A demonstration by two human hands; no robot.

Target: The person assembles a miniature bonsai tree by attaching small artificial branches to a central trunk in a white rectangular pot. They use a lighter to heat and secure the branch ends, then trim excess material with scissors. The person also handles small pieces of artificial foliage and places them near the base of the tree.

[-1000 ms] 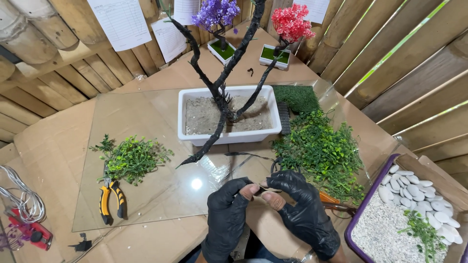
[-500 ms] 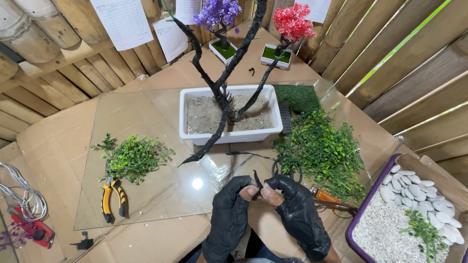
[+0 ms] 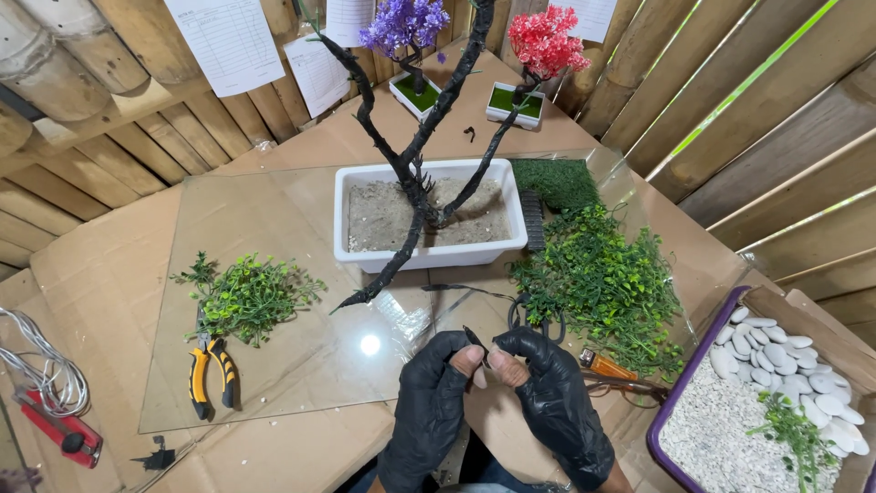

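My left hand (image 3: 431,394) and right hand (image 3: 554,394), black-gloved, met at the bench's near edge, fingers (image 3: 497,365) pinching a small dark twig (image 3: 475,339) before the white planter (image 3: 429,216).

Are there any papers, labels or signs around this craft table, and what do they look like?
Sheet with a printed grid: top left on the bamboo wall, white, rectangular, tilted.
Second sheet: lower on the same wall, beside the dark branch, white with grey print.
Third sheet: top centre, left of the purple flowers, white, cut off by the frame.
Fourth sheet: top right, above the red flowers, white, only its lower corner shows.
No screens or packages visible.
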